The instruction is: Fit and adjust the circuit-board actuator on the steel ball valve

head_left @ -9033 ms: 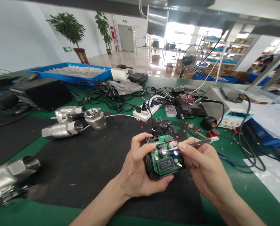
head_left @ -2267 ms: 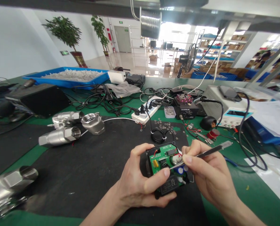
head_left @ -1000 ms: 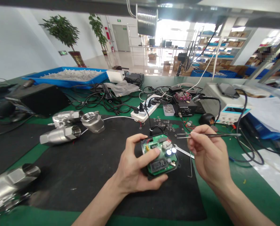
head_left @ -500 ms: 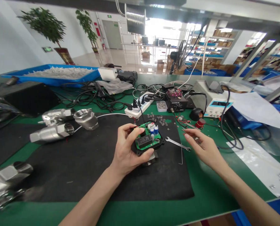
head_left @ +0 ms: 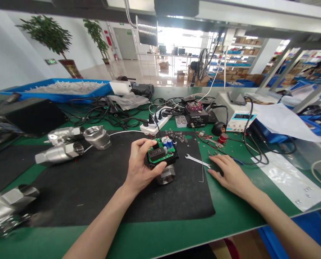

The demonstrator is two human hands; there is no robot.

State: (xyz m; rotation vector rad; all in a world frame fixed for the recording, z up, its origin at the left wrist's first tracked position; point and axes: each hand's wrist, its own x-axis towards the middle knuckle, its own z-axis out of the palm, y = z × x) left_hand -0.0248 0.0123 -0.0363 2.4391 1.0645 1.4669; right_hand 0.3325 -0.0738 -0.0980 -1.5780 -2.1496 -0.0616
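My left hand (head_left: pixel 138 165) is closed around a black housing holding a green circuit board (head_left: pixel 160 154) with blue capacitors. The housing rests on a metal valve body (head_left: pixel 165 177) standing on the black mat (head_left: pixel 95 187). My right hand (head_left: pixel 227 172) lies flat on the green table just past the mat's right edge, fingers stretched out and holding nothing. Its fingertips are close to a small silver wrench (head_left: pixel 196 160) and a thin hex key (head_left: pixel 202 176). I cannot make out the tweezers.
Steel valve fittings (head_left: pixel 59 153) and a steel nut (head_left: pixel 97 136) lie at left. Behind the mat are washers (head_left: pixel 183 136), a power strip (head_left: pixel 155 124), a soldering station (head_left: pixel 196 115), a power supply (head_left: pixel 235 115) and cables. A blue tray (head_left: pixel 55 88) stands far left.
My right hand drew the tweezers away from the board, let them go and came to rest flat on the table. My left hand lowered the housing onto the mat.
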